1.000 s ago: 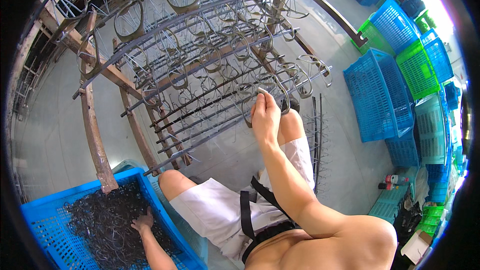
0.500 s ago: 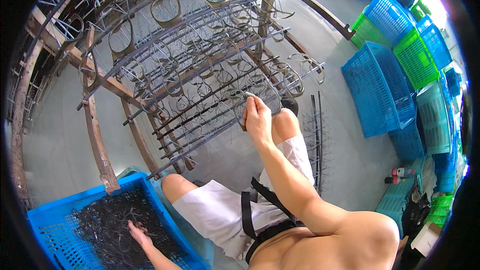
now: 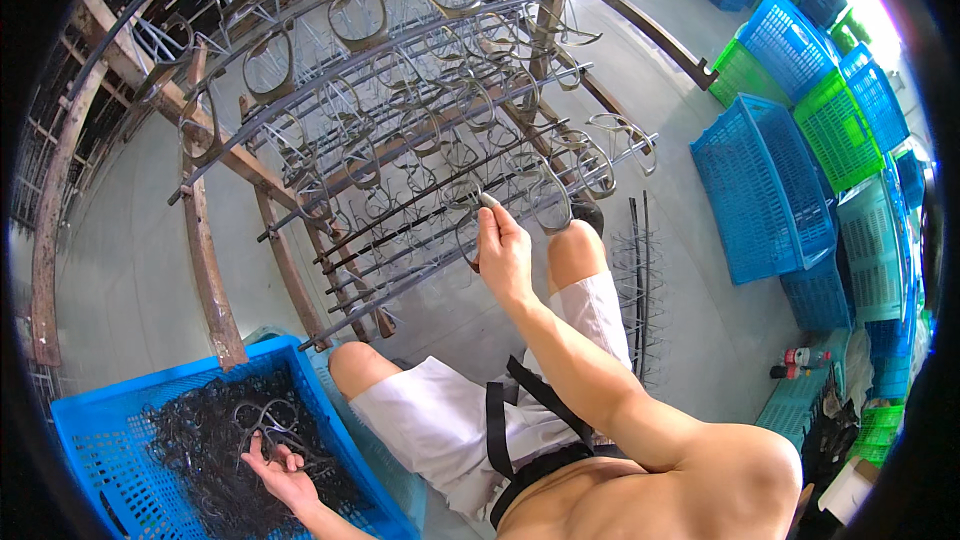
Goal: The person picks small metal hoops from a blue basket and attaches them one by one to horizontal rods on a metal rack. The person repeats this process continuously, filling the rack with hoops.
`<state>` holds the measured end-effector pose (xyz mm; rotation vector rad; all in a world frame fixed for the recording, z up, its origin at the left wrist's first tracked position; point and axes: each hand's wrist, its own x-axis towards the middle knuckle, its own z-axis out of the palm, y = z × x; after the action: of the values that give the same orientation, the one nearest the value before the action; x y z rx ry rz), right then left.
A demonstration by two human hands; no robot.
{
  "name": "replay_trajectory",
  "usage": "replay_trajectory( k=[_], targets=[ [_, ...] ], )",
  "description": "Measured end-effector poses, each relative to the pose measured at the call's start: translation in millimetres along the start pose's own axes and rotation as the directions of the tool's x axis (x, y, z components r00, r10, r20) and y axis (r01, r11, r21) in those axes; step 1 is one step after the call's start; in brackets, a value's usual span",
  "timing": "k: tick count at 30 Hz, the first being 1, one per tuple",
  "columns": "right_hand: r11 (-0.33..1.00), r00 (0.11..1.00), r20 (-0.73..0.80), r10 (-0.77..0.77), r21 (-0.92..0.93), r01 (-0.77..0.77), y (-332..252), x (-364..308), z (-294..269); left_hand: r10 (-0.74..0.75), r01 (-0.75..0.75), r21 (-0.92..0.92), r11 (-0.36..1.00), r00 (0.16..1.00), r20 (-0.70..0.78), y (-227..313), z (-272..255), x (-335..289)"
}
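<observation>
looks like mid-loading: right hand (image 3: pixel 503 255) fingers pinched on a wire loop (image 3: pixel 468 238) at the rack (image 3: pixel 420 130), left hand (image 3: pixel 280 470) fingers spread in the blue crate (image 3: pixel 90 440) of loops, so next probably needs a clean grab

torso: bare, no shirt
shorts (image 3: pixel 455 420): white, knee length, loose fit
strap (image 3: pixel 535 405): black webbing, two bands crossing over the shorts near the waist
arms: bare, no sleeves
hands: left hand (image 3: pixel 283 475) and right hand (image 3: pixel 503 255), no gloves
knees: uncovered
</observation>
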<state>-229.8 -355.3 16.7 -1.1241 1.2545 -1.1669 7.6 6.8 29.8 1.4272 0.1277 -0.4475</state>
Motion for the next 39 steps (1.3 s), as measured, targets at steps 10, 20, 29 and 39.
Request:
replay_trajectory(
  k=[10,20,29,39],
  targets=[
    [0.950,0.987,0.103,-0.125,-0.275,0.149,3.3,23.3,-21.3,-0.045,0.074,-0.075,0.994,0.943,0.330,6.7,60.7,-63.8],
    [0.667,0.743,0.466,-0.480,-0.355,0.655,-54.8,-62.2,-40.0,-0.107,0.088,0.063,0.994,0.867,0.487,-18.8,130.9,-101.5],
    [0.813,0.591,0.726,-0.352,-0.076,0.577,-50.0,-95.1,-42.8,-0.011,0.041,-0.081,0.996,0.940,0.341,-49.4,166.8,-117.0],
    [0.951,0.782,0.551,-0.292,0.080,0.299,-23.1,-63.7,-42.4,-0.023,0.106,-0.163,0.981,0.894,0.447,-43.4,166.2,-123.9]
  ],
)
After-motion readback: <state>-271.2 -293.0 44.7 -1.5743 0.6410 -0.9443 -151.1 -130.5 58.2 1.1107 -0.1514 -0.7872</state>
